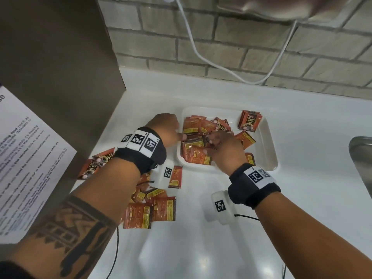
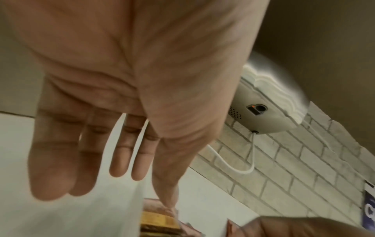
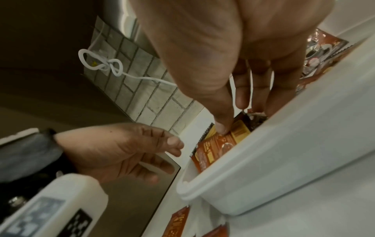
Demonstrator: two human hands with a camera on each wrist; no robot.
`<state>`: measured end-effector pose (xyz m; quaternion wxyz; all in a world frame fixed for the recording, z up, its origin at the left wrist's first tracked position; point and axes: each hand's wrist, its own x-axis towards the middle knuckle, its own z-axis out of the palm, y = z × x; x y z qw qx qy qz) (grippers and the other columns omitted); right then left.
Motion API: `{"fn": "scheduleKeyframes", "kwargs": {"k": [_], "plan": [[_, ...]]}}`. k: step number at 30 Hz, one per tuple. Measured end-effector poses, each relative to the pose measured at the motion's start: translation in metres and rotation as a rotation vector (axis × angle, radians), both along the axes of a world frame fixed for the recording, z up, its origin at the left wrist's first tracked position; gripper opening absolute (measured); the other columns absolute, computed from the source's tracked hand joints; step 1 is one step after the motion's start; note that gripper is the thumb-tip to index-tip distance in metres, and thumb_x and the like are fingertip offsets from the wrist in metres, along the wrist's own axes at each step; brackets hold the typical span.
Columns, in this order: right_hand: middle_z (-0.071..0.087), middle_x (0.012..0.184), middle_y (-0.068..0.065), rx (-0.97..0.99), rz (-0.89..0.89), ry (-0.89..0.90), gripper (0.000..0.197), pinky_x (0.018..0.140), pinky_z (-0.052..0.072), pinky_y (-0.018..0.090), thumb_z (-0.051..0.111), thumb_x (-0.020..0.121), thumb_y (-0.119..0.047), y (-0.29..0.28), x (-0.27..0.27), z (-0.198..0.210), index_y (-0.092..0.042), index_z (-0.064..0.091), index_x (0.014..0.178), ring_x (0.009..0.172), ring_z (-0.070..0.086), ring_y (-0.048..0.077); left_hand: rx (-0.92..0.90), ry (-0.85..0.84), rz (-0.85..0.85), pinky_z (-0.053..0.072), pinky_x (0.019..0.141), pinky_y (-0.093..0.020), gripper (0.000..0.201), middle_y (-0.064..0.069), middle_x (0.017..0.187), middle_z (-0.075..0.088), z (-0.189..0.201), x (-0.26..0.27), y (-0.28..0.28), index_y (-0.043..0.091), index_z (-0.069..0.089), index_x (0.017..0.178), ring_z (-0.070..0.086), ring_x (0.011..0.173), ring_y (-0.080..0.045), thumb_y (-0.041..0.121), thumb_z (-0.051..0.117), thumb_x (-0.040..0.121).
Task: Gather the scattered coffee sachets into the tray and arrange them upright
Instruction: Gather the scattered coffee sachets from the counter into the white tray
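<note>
A white tray (image 1: 269,137) stands on the counter with several orange-red coffee sachets (image 1: 196,156) lying flat and jumbled in it. A small stack of sachets (image 1: 249,120) stands upright in its far right corner. My left hand (image 1: 178,135) is at the tray's left rim with straight fingers (image 2: 119,160); its thumb tip touches a sachet (image 2: 158,224). My right hand (image 1: 209,144) is inside the tray (image 3: 284,160), its thumb pressing on a flat sachet (image 3: 215,149) and its fingers (image 3: 241,96) reaching down beyond. More sachets (image 1: 153,210) lie loose on the counter, in front of and left of the tray.
A single sachet (image 1: 175,177) lies just before the tray, and two more (image 1: 96,162) lie by the brown panel (image 1: 60,77) on the left. A printed notice (image 1: 24,158) hangs there. A steel sink (image 1: 362,158) is at right. A white cable (image 1: 201,57) droops on the brick wall.
</note>
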<state>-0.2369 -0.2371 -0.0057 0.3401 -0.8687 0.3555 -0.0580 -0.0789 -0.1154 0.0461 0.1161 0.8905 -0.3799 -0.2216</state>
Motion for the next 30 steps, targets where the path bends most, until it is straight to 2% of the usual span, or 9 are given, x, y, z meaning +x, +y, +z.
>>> {"fn": "scheduleKeyframes", "kwargs": {"k": [4, 10, 14, 16, 18, 20, 23, 25, 30], "plan": [[0.065, 0.106, 0.001, -0.028, 0.062, 0.082, 0.036, 0.075, 0.039, 0.024, 0.074, 0.088, -0.021, -0.003, -0.003, 0.003, -0.014, 0.06, 0.12, 0.096, 0.06, 0.019, 0.131, -0.015, -0.067, 0.046, 0.093, -0.031, 0.048, -0.003, 0.125, 0.059, -0.011, 0.018, 0.029, 0.018, 0.059, 0.125, 0.056, 0.111, -0.023, 0.039, 0.075, 0.085], [0.062, 0.101, -0.001, -0.136, 0.037, -0.018, 0.03, 0.063, 0.035, 0.019, 0.075, 0.087, -0.024, 0.004, -0.003, 0.001, -0.014, 0.064, 0.113, 0.087, 0.056, 0.014, 0.278, 0.055, -0.248, 0.044, 0.101, -0.042, 0.092, 0.0, 0.132, 0.051, -0.052, -0.011, 0.054, 0.025, 0.047, 0.137, 0.053, 0.116, -0.024, 0.055, 0.088, 0.06], [0.066, 0.097, 0.001, -0.24, 0.154, -0.234, 0.023, 0.07, 0.05, 0.026, 0.073, 0.088, -0.015, 0.028, -0.006, 0.012, -0.015, 0.067, 0.111, 0.081, 0.061, 0.013, 0.287, -0.028, -0.301, 0.045, 0.099, -0.041, 0.082, 0.002, 0.127, 0.055, -0.066, -0.018, 0.055, 0.03, 0.05, 0.129, 0.053, 0.111, -0.023, 0.047, 0.09, 0.06], [0.064, 0.089, -0.004, -0.21, 0.27, -0.288, 0.016, 0.068, 0.05, 0.023, 0.069, 0.09, -0.009, 0.046, -0.008, 0.018, -0.015, 0.069, 0.105, 0.075, 0.057, 0.007, 0.277, -0.023, -0.308, 0.046, 0.096, -0.04, 0.072, 0.002, 0.122, 0.057, -0.067, -0.018, 0.057, 0.029, 0.053, 0.122, 0.053, 0.109, -0.023, 0.042, 0.09, 0.062], [0.063, 0.087, -0.006, -0.16, 0.417, -0.248, 0.012, 0.066, 0.047, 0.021, 0.066, 0.091, -0.009, 0.062, -0.01, 0.018, -0.014, 0.07, 0.101, 0.072, 0.055, 0.004, 0.274, -0.007, -0.313, 0.048, 0.091, -0.037, 0.069, 0.001, 0.117, 0.058, -0.068, -0.016, 0.057, 0.025, 0.055, 0.121, 0.054, 0.108, -0.024, 0.04, 0.09, 0.064], [0.063, 0.094, -0.007, -0.074, 0.568, -0.071, 0.013, 0.068, 0.044, 0.022, 0.069, 0.091, -0.016, 0.076, -0.011, 0.013, -0.016, 0.07, 0.104, 0.076, 0.054, 0.005, 0.252, 0.033, -0.306, 0.046, 0.082, -0.032, 0.063, 0.0, 0.114, 0.06, -0.069, -0.014, 0.057, 0.022, 0.058, 0.12, 0.056, 0.105, -0.022, 0.034, 0.089, 0.067], [0.06, 0.122, -0.007, -0.056, 0.698, 0.192, 0.039, 0.087, 0.049, 0.031, 0.075, 0.087, -0.035, 0.096, -0.015, -0.002, -0.021, 0.062, 0.121, 0.101, 0.059, 0.013, 0.177, 0.065, -0.266, 0.048, 0.079, -0.03, 0.039, -0.002, 0.109, 0.063, -0.066, -0.007, 0.061, 0.017, 0.063, 0.107, 0.06, 0.097, -0.022, 0.022, 0.083, 0.074], [0.052, 0.135, -0.002, -0.096, 0.716, 0.262, 0.059, 0.095, 0.049, 0.038, 0.077, 0.083, -0.039, 0.109, -0.016, -0.013, -0.02, 0.052, 0.133, 0.114, 0.056, 0.022, 0.079, 0.11, -0.184, 0.045, 0.077, -0.029, 0.036, 0.0, 0.103, 0.063, -0.06, 0.002, 0.068, 0.02, 0.062, 0.101, 0.06, 0.094, -0.021, 0.026, 0.085, 0.074], [0.042, 0.139, 0.001, -0.173, 0.742, 0.248, 0.091, 0.094, 0.049, 0.04, 0.085, 0.073, -0.039, 0.132, -0.009, -0.034, -0.021, 0.037, 0.147, 0.117, 0.05, 0.026, -0.026, 0.084, -0.025, 0.039, 0.081, -0.027, 0.059, -0.006, 0.121, 0.063, -0.045, 0.032, 0.087, 0.015, 0.061, 0.124, 0.058, 0.104, -0.023, 0.041, 0.083, 0.076]]}}
